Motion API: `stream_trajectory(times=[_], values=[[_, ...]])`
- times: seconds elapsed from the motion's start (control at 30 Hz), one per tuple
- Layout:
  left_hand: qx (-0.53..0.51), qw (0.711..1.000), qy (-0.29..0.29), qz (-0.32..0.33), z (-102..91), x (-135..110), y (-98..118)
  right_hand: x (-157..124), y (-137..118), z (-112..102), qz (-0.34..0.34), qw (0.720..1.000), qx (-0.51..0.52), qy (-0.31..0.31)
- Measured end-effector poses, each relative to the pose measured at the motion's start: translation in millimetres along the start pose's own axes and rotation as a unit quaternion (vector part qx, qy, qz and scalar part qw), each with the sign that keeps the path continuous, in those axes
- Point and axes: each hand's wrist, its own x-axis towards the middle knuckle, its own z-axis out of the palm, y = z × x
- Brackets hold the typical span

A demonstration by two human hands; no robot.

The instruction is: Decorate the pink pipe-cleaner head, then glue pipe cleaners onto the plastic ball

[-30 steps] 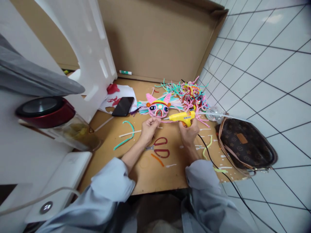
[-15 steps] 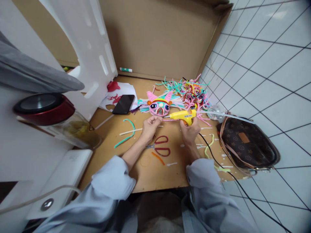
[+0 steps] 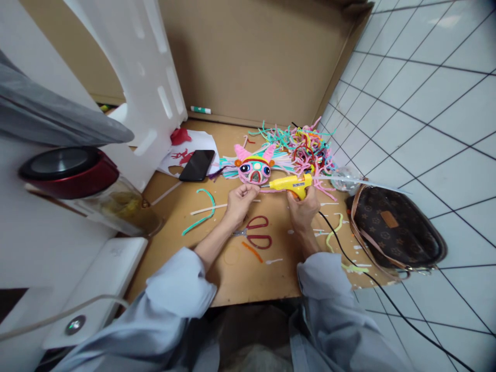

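Note:
A pink pipe-cleaner face [image 3: 254,170] with horns and big eyes lies on the cardboard sheet [image 3: 232,279]. My left hand [image 3: 239,200] is closed in a pinch just below its lower edge, on a thin pink strand. My right hand [image 3: 303,207] grips a yellow glue gun [image 3: 290,184] whose nozzle points left at the face's lower right edge. The gun's black cord [image 3: 349,258] trails off to the right over the floor.
A heap of coloured pipe cleaners [image 3: 304,147] lies behind the gun. Red scissors [image 3: 256,233] rest between my wrists. A black phone [image 3: 197,165] lies on paper at left, a brown patterned bag [image 3: 395,232] at right, a red-lidded jar [image 3: 77,181] far left. Cardboard walls stand behind.
Between the earliest frame and now the view shifted slightly. My hands and the glue gun keep almost the same pose at the pink face.

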Motion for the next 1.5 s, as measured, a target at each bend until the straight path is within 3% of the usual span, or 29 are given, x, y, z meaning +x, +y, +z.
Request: stream_trajectory(times=[0.7, 1.5], values=[[0.010, 1.000, 0.003, 0.006, -0.5, 0, 0, 1, 0, -1, 0.000, 1.000, -0.016, -0.006], [0.006, 1.000, 0.009, -0.007, 0.2, 1, 1, 0, 11, 7, -0.040, 0.998, 0.001, 0.055]])
